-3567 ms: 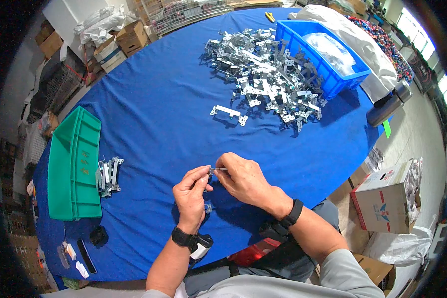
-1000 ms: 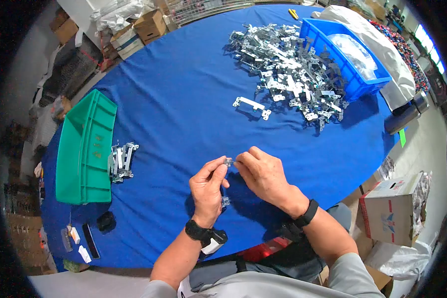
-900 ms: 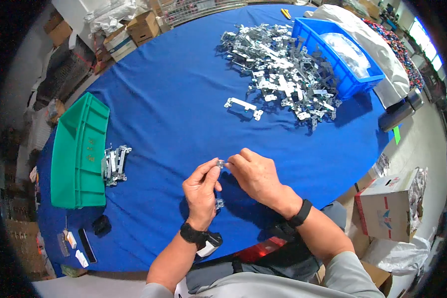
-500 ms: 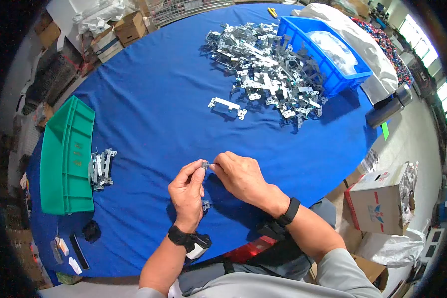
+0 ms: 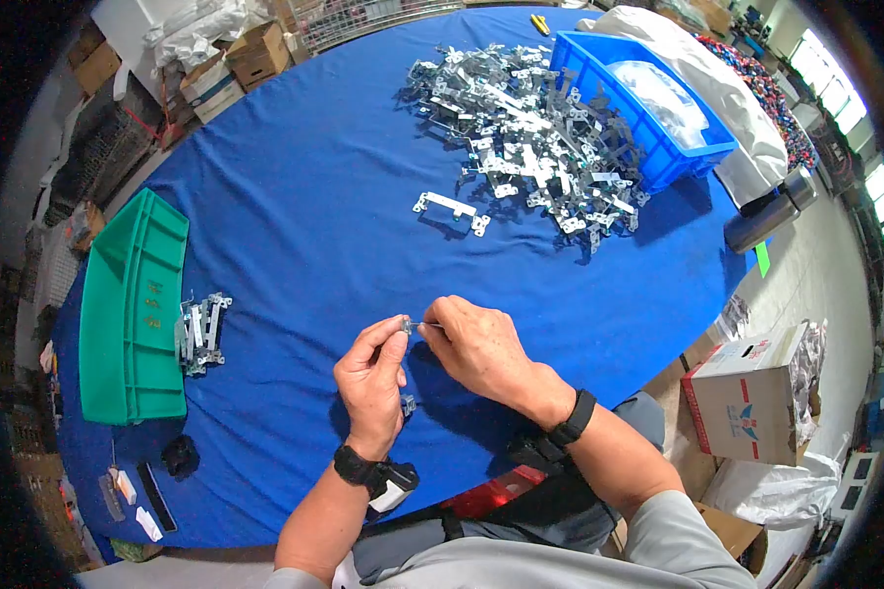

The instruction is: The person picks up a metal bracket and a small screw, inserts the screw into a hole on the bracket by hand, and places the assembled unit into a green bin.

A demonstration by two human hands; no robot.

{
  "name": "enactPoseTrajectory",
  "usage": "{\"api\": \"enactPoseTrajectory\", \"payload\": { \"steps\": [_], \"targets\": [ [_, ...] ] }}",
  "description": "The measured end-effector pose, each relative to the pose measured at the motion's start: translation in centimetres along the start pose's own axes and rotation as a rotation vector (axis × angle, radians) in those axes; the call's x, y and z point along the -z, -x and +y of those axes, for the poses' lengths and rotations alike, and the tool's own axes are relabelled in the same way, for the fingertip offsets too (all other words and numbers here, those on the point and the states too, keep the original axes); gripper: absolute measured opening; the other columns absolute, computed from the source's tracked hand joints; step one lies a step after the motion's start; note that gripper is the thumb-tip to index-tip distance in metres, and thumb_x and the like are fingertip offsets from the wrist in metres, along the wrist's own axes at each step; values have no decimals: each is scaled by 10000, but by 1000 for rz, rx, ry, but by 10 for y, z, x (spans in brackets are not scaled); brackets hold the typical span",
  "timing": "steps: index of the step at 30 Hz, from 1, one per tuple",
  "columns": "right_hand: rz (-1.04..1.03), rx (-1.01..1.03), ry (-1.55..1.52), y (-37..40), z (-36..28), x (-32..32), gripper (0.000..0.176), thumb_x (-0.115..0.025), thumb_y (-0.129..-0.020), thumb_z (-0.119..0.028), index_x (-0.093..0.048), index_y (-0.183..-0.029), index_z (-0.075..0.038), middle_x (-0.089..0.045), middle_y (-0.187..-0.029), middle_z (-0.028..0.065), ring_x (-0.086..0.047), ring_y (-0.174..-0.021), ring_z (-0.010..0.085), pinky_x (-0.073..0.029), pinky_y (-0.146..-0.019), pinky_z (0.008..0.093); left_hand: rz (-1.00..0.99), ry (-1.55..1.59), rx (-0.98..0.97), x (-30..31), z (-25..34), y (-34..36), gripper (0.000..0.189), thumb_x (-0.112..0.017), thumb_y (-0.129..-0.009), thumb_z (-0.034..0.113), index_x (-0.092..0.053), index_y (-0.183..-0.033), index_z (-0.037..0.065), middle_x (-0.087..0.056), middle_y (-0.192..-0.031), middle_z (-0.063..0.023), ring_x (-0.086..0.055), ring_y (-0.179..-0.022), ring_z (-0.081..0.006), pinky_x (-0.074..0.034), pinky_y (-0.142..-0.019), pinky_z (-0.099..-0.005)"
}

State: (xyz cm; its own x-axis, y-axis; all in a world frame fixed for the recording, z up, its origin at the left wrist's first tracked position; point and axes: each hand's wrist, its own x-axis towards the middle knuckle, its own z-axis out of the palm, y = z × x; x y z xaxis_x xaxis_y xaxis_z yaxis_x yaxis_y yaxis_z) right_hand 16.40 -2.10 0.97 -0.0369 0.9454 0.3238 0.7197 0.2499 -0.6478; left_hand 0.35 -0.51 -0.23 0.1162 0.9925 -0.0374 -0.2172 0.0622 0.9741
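Note:
My left hand (image 5: 371,378) is closed round a metal bracket (image 5: 406,324); one end shows above the fingertips and the other end shows below, beside the palm. My right hand (image 5: 481,348) pinches a thin metal pin (image 5: 424,324), whose tip points left and meets the upper end of the bracket. Beyond the hands, a single bracket (image 5: 450,208) lies on the blue cloth, near a large pile of metal brackets (image 5: 530,137).
A green bin (image 5: 133,324) stands on its side at the left, with several brackets (image 5: 202,334) beside it. A blue crate (image 5: 658,128) holding a plastic bag is at the back right, near a dark bottle (image 5: 771,211). Small tools (image 5: 155,496) lie at the front left.
My right hand has shifted slightly back from the bracket, and more of the thin pin shows between the two hands. My left hand has hardly moved.

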Motion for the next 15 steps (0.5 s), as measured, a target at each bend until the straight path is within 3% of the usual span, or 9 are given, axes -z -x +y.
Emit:
{"api": "enactPoseTrajectory", "payload": {
  "steps": [10, 15],
  "targets": [
    [-30, 11, 31, -2, -4, 6, 132, -653, -894, -133, -558, -903, -42, -603, -823, 143, -620, -712, 347, -477, -586, 445, 16, 30, 27, 1, 2, -1, 183, -682, -915, 43, -703, -1089, -9, -702, -975, -55, -509, -572, -31, -406, -485, -172],
    [55, 42, -74, -2, -3, 4, 118, -652, -896, -127, -564, -910, -50, -566, -782, 129, -601, -681, 333, -470, -575, 434, 19, 46, 43, 2, 0, -1, 181, -682, -913, 36, -703, -1085, -14, -704, -962, -57, -518, -580, -33, -411, -490, -170]
  ]
}}
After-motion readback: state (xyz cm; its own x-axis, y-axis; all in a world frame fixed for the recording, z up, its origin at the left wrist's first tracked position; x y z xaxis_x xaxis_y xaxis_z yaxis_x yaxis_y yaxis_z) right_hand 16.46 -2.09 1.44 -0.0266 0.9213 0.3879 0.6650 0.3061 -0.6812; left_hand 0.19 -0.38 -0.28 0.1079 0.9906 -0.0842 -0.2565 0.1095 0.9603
